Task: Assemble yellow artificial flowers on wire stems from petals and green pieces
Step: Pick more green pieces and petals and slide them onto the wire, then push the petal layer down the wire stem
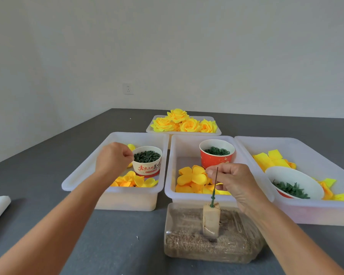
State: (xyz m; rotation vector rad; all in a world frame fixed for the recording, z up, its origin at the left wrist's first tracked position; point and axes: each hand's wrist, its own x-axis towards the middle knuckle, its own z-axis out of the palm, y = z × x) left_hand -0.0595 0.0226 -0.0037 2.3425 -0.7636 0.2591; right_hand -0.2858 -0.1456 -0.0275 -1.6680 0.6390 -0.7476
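A thin dark wire stem (216,179) stands upright in a tan foam block (211,218), with a green piece (213,198) threaded low on it. My right hand (234,181) pinches the stem near its top. My left hand (113,157) hovers over the left bin, fingers curled and thumb against forefinger at the rim of a white cup of dark green pieces (146,156). Nothing shows between those fingertips. Loose yellow petals (193,178) lie in the middle bin behind the stem.
Three white bins sit side by side: left (83,175), middle (172,175), right (314,213). A red cup of green rings (216,151) stands in the middle bin, a white bowl of green leaves (290,187) in the right. Finished yellow flowers (184,123) fill a far tray. The block stands in a clear sand-filled container (207,247).
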